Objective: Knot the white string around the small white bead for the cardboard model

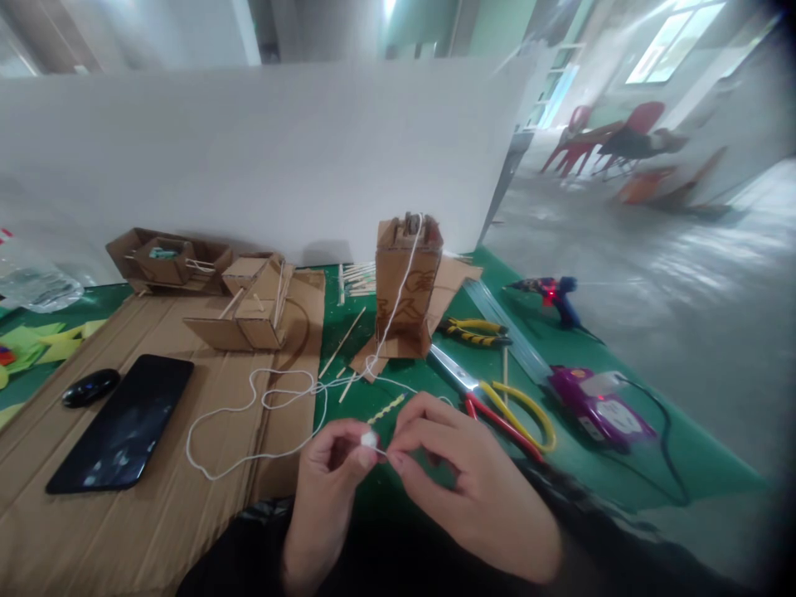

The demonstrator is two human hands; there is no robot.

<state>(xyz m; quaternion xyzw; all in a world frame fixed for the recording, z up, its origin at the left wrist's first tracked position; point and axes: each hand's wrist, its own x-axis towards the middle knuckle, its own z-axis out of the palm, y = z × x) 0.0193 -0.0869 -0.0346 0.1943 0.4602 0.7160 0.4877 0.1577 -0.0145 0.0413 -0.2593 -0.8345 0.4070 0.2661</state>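
Note:
Near the table's front edge, my left hand (329,473) pinches a small white ball (369,439) between thumb and fingers. My right hand (460,473) is beside it, thumb and forefinger closed on a white string (381,452) just right of the ball. More of this string lies in loose loops to the left and runs up the front of an upright cardboard tower (404,290), over its top. A twisted yellowish strip (386,409) lies just beyond my fingers.
Scissors (491,398), pliers (476,332), a purple power strip (597,406) and a blue glue gun (553,298) lie right. On the left are a cardboard sheet (211,390), black phone (121,423), mouse (90,387) and cardboard models (261,307). Thin sticks (357,278) lie behind.

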